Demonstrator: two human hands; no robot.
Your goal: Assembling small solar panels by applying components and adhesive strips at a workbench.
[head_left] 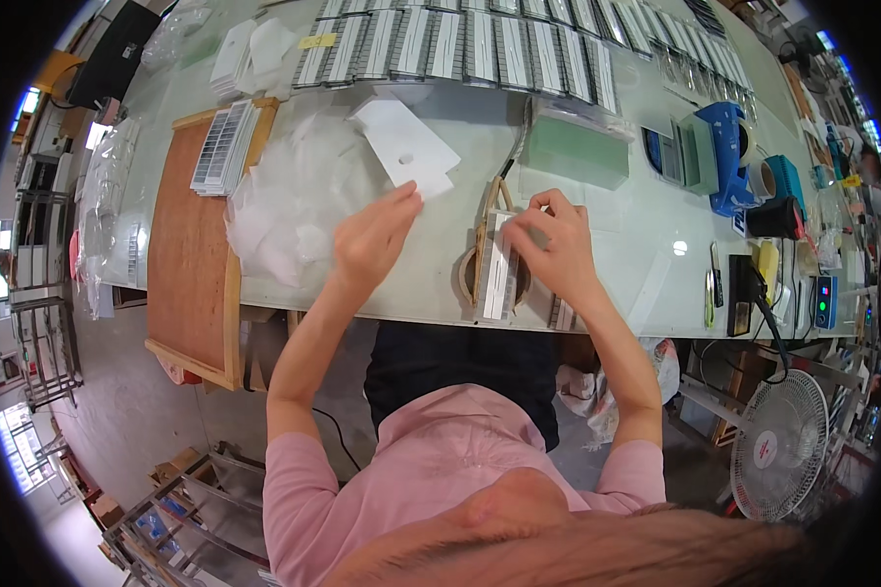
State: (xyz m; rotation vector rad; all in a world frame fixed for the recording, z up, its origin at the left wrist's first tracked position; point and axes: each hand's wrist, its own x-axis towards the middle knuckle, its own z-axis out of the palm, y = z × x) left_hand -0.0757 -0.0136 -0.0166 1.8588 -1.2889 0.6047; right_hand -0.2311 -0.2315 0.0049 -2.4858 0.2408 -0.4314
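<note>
A long narrow white-and-grey strip panel point(497, 279) with fine grid lines rests on a small brown wooden holder point(468, 279) at the table's near edge. My right hand point(558, 240) is closed beside the panel's upper part, thumb and forefinger pinched together. Whatever lies in that pinch is too small to make out. Over to the left, my left hand point(374, 237) has its fingers stretched out close together. Their tips reach the lower edge of a white sheet point(411, 142) with a small hole in it; I see no grip on it.
Rows of similar panels point(470, 44) line the back. Crumpled clear plastic film point(294, 205) and a wooden board point(186, 254) lie left, with stacked panels point(227, 147). Right are a pale green block point(578, 152), a blue tape dispenser point(726, 161) and a fan point(778, 445).
</note>
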